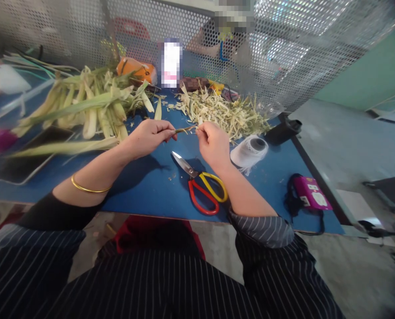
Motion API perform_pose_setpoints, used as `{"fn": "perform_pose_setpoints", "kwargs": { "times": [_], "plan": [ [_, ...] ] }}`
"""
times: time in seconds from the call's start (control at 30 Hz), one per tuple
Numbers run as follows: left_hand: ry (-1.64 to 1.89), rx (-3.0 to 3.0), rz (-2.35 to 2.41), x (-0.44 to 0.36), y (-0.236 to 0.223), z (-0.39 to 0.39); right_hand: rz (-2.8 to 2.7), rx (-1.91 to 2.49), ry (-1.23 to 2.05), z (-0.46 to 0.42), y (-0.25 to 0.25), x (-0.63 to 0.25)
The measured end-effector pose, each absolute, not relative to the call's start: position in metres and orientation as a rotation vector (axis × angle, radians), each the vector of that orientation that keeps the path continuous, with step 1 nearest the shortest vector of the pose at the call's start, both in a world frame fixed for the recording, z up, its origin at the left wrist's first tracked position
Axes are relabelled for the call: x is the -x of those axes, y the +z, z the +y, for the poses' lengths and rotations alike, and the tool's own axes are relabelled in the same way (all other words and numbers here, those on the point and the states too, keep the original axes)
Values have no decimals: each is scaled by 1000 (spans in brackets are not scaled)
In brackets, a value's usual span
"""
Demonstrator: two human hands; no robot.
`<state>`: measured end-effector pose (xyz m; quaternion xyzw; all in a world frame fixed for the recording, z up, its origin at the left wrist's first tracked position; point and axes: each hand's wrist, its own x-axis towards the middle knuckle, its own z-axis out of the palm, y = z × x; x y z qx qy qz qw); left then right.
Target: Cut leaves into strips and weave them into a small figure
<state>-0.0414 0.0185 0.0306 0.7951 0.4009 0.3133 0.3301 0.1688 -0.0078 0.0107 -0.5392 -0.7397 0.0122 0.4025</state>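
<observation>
Over the middle of the blue table (144, 186), a thin brownish-green leaf strip (184, 130) stretches between my two hands. My left hand (152, 137) pinches its left end between thumb and fingers. The fingers of my right hand (214, 144) are closed at its other end, with a small pale bit at the fingertips. Below the hands lie scissors (191, 172) with one red and one yellow handle, blades pointing up and left. A cone of white thread (245, 153) lies beside my right hand. Behind that hand spreads a heap of pale shredded leaf pieces (217, 108).
Long pale-green leaf stalks (91, 106) are piled at the left, near a dark flat tablet-like thing (28, 161). An orange packet (136, 70) and a lit phone screen (171, 64) stand before a perforated metal screen (191, 22). A purple box (312, 193) sits at the right edge.
</observation>
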Motion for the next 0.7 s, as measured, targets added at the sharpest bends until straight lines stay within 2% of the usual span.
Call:
{"fn": "perform_pose_setpoints", "kwargs": {
  "times": [0.43,0.6,0.7],
  "plan": [
    [948,-2274,1188,41,28,17,-1988,1493,-107,-8,5,-164],
    [1062,-2610,1368,41,26,17,-2328,1117,-123,-24,11,-150],
    [780,-2917,1261,38,25,15,-2220,946,5,-29,21,-152]
  ]
}}
